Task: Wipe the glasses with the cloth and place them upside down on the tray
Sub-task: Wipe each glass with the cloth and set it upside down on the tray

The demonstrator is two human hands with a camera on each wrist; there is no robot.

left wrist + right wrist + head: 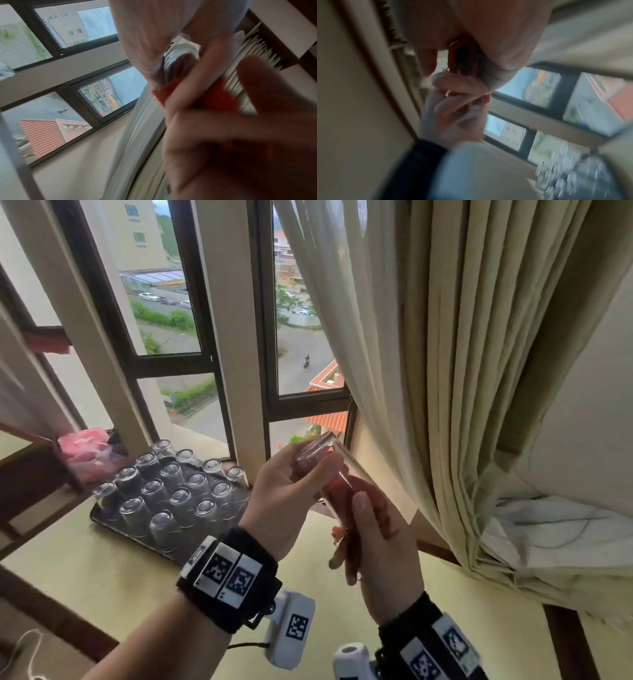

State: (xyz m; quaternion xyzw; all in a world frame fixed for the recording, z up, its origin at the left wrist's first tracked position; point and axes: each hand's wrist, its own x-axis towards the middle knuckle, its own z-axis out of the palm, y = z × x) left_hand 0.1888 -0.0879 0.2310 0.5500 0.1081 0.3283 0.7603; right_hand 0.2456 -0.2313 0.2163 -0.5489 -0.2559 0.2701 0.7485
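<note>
My left hand (291,487) grips a clear glass (320,455) in the air above the table, tilted, with its base toward the window. My right hand (373,529) holds a red cloth (352,498) that is pushed into the mouth of the glass. In the left wrist view the glass (181,58) sits between my left hand (154,40) and the right hand (240,135) with the cloth (214,97). The right wrist view is blurred, showing the cloth (464,60) under my right hand (488,33). A dark tray (102,520) at the left holds several upside-down glasses (178,494).
The tray stands on a pale yellow table (102,570) below the window (301,337). A heavy beige curtain (462,371) hangs close to the right of my hands. A pink bag (85,450) lies behind the tray. White bedding (548,535) shows at the far right.
</note>
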